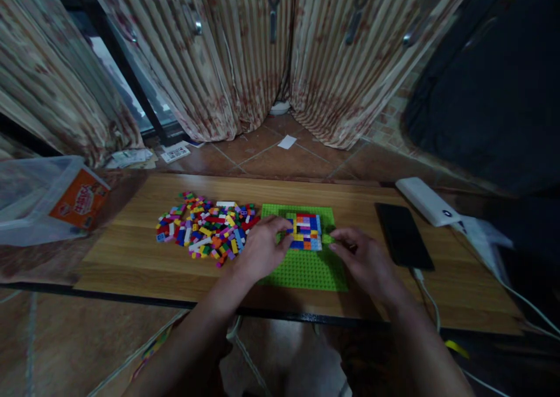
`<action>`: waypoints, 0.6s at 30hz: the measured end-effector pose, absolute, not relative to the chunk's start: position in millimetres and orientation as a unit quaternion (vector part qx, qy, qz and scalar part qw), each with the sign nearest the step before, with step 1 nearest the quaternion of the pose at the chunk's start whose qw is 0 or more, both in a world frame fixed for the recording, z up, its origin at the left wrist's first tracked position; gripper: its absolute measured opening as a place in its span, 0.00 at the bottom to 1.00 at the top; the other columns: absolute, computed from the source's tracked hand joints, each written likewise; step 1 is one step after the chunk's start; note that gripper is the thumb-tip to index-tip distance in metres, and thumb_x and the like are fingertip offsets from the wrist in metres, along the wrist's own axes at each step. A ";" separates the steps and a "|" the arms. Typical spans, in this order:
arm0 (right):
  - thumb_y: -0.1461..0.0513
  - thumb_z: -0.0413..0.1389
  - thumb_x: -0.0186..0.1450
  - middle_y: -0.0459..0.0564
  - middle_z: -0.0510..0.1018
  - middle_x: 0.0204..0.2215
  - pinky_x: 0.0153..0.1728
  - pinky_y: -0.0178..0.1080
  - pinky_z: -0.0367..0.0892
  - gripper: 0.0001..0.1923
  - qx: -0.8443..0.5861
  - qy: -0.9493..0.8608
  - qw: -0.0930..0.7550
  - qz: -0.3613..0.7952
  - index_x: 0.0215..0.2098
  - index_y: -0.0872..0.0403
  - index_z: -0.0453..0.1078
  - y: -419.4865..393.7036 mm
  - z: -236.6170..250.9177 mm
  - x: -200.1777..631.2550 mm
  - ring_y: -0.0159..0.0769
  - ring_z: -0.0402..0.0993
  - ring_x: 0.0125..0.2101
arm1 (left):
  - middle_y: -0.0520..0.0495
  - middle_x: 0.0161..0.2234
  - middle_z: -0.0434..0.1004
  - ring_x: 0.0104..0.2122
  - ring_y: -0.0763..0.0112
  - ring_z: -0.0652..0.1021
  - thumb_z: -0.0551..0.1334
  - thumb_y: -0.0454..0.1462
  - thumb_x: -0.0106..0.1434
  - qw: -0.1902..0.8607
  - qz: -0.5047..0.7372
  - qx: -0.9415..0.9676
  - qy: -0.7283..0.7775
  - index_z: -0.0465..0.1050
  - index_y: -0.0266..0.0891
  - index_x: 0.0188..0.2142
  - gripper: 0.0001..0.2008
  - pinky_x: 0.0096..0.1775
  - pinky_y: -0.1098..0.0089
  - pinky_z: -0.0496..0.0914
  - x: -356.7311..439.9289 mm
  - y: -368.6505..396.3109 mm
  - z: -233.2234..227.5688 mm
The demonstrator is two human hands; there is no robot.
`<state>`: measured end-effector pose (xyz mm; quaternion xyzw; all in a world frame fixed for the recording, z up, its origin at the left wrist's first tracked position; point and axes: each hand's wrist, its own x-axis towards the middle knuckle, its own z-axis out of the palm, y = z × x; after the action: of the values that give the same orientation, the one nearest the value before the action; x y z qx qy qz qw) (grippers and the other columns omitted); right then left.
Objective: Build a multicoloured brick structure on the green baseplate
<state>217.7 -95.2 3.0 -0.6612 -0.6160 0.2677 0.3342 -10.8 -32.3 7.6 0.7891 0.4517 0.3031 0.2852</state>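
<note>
Far left, a clear plastic tub (30, 192) with an orange label rests at the end of the wooden table (131, 251). Next comes a loose heap of mixed-colour bricks (203, 227), spread flat just left of the green baseplate (306, 271). The left hand (262, 251) lies on the plate's left edge, fingers curled narrowly against the left side of the brick patch (305, 232) (a flat multicolour block built near the plate's far centre); whether it pinches a brick cannot be told. The right hand (365, 263) meets the patch from the right, fingertips drawn close together at its right edge. The step in hand appears to be seating or steadying a brick on the patch; pressing it home would call for stud alignment and a braced plate. Further right lie a black phone (402, 233) and a white power bank (426, 201).
</note>
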 end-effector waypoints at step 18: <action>0.62 0.56 0.62 0.48 0.78 0.35 0.42 0.41 0.67 0.07 -0.621 -0.649 0.329 0.292 0.38 0.51 0.74 -89.0 -0.2 201.3 0.38 0.75 0.37 | 0.48 0.40 0.77 0.43 0.62 0.73 0.63 0.39 0.64 0.159 0.232 0.879 0.385 0.77 0.42 0.41 0.07 0.47 0.58 0.65 20.6 -47.5 -1.4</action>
<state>201.3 -89.0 -0.2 -0.6212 -0.6488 0.2916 0.3286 20.6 -47.5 -1.4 0.8787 0.3855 0.2324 0.1591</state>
